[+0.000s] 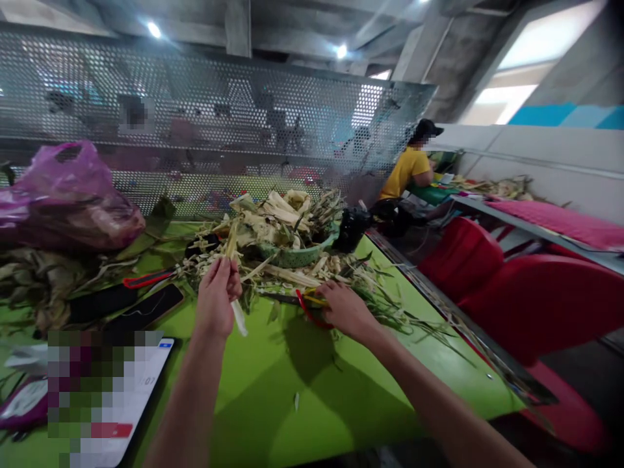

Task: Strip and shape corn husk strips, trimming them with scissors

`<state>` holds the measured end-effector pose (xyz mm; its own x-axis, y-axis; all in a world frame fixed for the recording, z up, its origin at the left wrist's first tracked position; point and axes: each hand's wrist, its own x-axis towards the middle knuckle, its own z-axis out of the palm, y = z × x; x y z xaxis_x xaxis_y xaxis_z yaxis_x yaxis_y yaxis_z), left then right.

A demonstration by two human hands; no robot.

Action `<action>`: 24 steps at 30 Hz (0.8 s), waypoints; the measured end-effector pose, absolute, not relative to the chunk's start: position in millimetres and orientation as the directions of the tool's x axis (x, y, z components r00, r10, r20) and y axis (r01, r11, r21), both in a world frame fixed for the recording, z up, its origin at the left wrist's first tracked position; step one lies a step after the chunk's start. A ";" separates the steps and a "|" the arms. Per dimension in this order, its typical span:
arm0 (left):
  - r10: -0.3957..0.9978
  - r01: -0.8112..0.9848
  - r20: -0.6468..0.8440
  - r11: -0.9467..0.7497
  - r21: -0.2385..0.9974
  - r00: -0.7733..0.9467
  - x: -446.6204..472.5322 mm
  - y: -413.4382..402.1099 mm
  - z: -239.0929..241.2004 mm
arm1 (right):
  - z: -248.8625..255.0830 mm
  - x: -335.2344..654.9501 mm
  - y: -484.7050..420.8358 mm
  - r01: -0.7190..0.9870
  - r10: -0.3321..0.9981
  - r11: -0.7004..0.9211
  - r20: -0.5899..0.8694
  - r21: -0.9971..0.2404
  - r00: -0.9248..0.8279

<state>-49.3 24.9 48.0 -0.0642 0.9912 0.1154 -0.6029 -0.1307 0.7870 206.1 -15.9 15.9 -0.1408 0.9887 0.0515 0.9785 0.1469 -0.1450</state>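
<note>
My left hand (218,296) is raised over the green table (273,390), its fingers closed round a pale leaf strip (234,286) that sticks up above the fist and hangs down below it. My right hand (344,307) rests on the table to the right, fingers curled on red-handled scissors (307,305) that lie among scattered strips. Just beyond both hands a green basket (297,255) is heaped with pale dried leaves (277,218).
A pink plastic bag (68,198) and dry leaves lie at the far left. Two dark phones (141,309) and a red-handled cutter (146,279) lie left of my hands. A tablet (117,403) is at the near left. Red chairs (526,299) stand right; a person in yellow (409,170) sits beyond.
</note>
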 end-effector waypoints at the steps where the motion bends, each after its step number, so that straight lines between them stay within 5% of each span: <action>1: 0.990 -0.611 0.124 -0.136 0.780 -0.062 -51.3 24.6 49.6 | 11.9 204.9 -15.8 0.981 0.989 0.147 0.041 -0.124 -0.143; 11: 0.992 -0.628 0.122 -0.117 0.770 -0.035 -57.0 25.9 49.6 | 11.1 168.1 10.3 0.946 0.959 0.279 0.104 -0.164 -0.265; 24: 0.992 -0.608 0.069 0.010 0.794 0.106 -48.8 21.6 46.5 | 36.3 257.2 -13.3 0.965 0.976 0.156 0.181 -0.212 -0.118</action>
<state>-48.8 21.6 46.5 0.1061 0.9920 0.0690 -0.6076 0.0098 0.7942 257.2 -13.3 36.3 -0.1184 0.9763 0.1811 0.9646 0.1564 -0.2123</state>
